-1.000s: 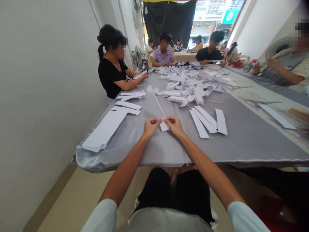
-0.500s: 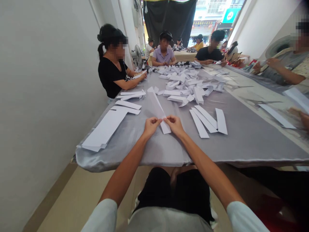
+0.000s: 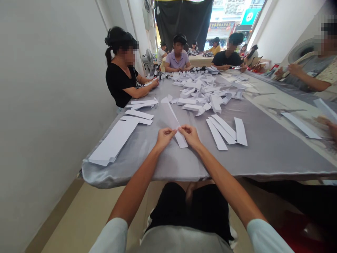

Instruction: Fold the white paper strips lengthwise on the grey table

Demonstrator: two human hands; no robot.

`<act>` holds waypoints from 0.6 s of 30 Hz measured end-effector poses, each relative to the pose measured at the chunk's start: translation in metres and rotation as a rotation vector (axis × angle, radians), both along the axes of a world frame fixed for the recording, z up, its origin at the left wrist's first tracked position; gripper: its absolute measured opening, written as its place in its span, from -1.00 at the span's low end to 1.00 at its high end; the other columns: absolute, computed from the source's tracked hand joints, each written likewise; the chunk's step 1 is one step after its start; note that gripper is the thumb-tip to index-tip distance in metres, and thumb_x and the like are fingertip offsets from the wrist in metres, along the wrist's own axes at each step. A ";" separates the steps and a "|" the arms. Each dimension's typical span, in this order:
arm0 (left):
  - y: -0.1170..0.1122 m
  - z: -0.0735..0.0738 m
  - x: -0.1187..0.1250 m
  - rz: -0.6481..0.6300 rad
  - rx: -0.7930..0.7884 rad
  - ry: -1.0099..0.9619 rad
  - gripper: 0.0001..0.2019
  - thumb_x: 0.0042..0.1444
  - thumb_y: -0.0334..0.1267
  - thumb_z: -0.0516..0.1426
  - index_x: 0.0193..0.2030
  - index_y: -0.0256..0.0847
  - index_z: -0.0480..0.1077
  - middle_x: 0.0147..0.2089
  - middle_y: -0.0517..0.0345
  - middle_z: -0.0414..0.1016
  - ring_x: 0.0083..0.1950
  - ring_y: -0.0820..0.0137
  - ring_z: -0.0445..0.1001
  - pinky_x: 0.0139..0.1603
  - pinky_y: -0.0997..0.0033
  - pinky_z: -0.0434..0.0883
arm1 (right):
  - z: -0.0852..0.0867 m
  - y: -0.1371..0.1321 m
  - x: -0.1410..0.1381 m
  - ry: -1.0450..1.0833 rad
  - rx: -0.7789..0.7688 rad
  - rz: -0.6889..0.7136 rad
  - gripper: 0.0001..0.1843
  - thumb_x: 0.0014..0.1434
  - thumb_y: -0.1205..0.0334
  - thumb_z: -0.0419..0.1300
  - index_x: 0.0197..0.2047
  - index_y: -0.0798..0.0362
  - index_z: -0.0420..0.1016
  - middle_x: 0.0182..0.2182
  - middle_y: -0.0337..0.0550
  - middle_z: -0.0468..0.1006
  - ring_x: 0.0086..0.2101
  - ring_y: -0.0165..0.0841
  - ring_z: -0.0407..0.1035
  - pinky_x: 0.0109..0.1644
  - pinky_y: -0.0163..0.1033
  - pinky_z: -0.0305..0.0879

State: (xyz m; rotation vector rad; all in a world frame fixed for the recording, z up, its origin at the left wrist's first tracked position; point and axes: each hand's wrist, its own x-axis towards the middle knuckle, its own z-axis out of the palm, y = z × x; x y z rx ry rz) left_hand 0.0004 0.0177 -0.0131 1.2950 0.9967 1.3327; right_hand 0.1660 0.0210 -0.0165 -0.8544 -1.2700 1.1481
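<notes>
A long white paper strip (image 3: 181,141) with a lengthwise crease is held over the table in front of me. My left hand (image 3: 165,136) pinches its left edge between thumb and fingers. From the other side my right hand (image 3: 191,135) pinches it too, and the two thumbs nearly meet on the paper. The strip's far end points away from me and its near end sticks out below my hands. To the left lies a stack of flat white paper sheets (image 3: 114,140). On the right, several narrow white strips (image 3: 221,128) lie fanned out.
A heap of folded white paper pieces (image 3: 200,89) covers the middle of the grey cloth-covered table (image 3: 265,154). More strips (image 3: 142,103) lie at the left edge. A person in black (image 3: 122,79) sits on the left; other people sit at the far end and right.
My hands stay pinched on the paper strip in nearly the same place. Its near end has shifted slightly to the right and towards me.
</notes>
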 end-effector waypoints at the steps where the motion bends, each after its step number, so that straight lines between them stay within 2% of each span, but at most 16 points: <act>1: -0.001 0.001 0.000 -0.020 -0.018 0.009 -0.46 -0.12 0.20 0.46 -0.48 -0.29 0.48 -0.60 0.25 0.33 -0.59 0.58 0.16 -0.56 0.51 0.05 | 0.000 -0.001 0.000 0.010 -0.006 0.000 -0.54 0.02 -0.21 0.47 -0.34 0.03 0.57 -0.43 -0.23 0.58 -0.45 -0.39 0.39 -0.36 -0.30 0.30; 6: -0.004 0.005 0.002 -0.013 -0.118 -0.034 -0.43 -0.10 0.24 0.44 -0.31 -0.30 0.55 -0.61 0.27 0.32 -0.63 0.58 0.14 -0.62 0.49 -0.05 | 0.004 -0.004 0.002 0.047 -0.071 -0.003 -0.49 -0.06 -0.22 0.50 -0.41 0.01 0.45 -0.46 -0.27 0.54 -0.49 -0.41 0.36 -0.43 -0.32 0.27; 9: -0.004 0.006 0.003 -0.007 -0.145 -0.114 -0.46 -0.17 0.19 0.49 -0.40 -0.26 0.47 -0.62 0.32 0.26 -0.65 0.62 0.07 -0.62 0.50 -0.10 | 0.006 -0.005 0.001 0.059 -0.108 0.035 -0.48 -0.10 -0.21 0.52 -0.42 0.03 0.48 -0.49 -0.27 0.51 -0.52 -0.44 0.33 -0.47 -0.33 0.24; 13: -0.005 0.006 0.001 -0.100 -0.146 -0.122 -0.46 -0.18 0.15 0.51 -0.49 -0.23 0.38 -0.67 0.36 0.18 -0.66 0.63 0.03 -0.62 0.50 -0.12 | 0.008 -0.008 0.000 0.066 -0.167 0.073 -0.46 -0.05 -0.27 0.50 -0.34 0.04 0.52 -0.51 -0.28 0.50 -0.57 -0.46 0.28 -0.57 -0.35 0.14; 15: -0.006 0.005 0.002 -0.124 -0.157 -0.098 -0.47 -0.15 0.16 0.50 -0.46 -0.24 0.42 -0.67 0.34 0.19 -0.65 0.62 0.05 -0.62 0.51 -0.11 | 0.009 -0.009 0.000 0.076 -0.154 0.060 -0.45 -0.06 -0.26 0.51 -0.38 0.03 0.46 -0.51 -0.29 0.48 -0.58 -0.47 0.27 -0.59 -0.36 0.12; 18: -0.005 0.004 0.003 -0.091 -0.172 -0.109 -0.47 -0.15 0.17 0.49 -0.34 -0.27 0.52 -0.62 0.31 0.26 -0.62 0.60 0.11 -0.63 0.52 -0.09 | 0.009 -0.010 0.001 0.080 -0.142 0.049 -0.42 -0.10 -0.23 0.54 -0.43 0.01 0.36 -0.49 -0.30 0.47 -0.58 -0.48 0.29 -0.59 -0.37 0.16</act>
